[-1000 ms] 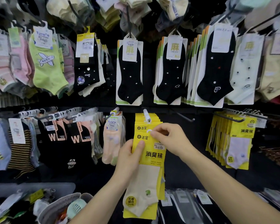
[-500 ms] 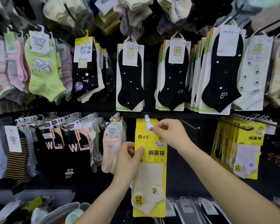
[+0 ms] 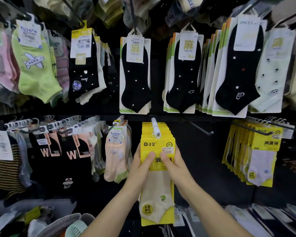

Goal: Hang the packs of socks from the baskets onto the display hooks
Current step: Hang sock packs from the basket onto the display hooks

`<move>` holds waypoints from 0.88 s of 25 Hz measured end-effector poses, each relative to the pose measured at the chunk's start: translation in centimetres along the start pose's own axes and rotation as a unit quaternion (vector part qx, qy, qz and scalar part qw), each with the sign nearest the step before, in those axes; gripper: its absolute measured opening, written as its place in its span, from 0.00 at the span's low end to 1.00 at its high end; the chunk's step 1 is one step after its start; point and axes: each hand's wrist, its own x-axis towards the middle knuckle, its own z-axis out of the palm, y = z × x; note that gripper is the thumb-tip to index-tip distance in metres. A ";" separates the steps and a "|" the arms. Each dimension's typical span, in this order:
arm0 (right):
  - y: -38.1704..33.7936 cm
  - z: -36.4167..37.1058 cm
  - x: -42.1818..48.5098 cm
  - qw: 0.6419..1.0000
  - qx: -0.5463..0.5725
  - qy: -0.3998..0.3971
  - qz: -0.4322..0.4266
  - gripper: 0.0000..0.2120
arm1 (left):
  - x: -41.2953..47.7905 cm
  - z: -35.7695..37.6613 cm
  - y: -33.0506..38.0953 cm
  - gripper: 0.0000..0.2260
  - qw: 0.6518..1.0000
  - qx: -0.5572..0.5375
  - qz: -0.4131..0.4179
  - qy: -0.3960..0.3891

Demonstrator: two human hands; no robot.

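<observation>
I see L hand (image 3: 140, 168) & R hand (image 3: 176, 166) both gripping the front yellow pack (image 3: 156, 194), thumbs on its face, fingers round the edges. Pack hangs on the hook (image 3: 155, 126), lower row, touching the stack (image 3: 158, 130) behind.

Left hand (image 3: 140, 166) and right hand (image 3: 177, 166) around yellow sock pack (image 3: 156, 144) on display hook (image 3: 155, 126)
</observation>
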 end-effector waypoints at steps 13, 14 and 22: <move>-0.6 -1.2 3.9 0.998 -0.005 -0.002 0.068 0.55 | 4.9 0.2 3.7 0.30 0.984 -0.125 -0.129 -0.020; -0.6 -1.3 4.0 0.998 -0.010 -0.004 0.067 0.59 | 4.9 0.1 3.6 0.30 0.983 -0.126 -0.132 -0.023; 2.5 -1.9 3.3 0.997 0.028 0.005 0.065 0.55 | 2.7 0.1 1.0 0.29 0.985 -0.126 -0.114 0.039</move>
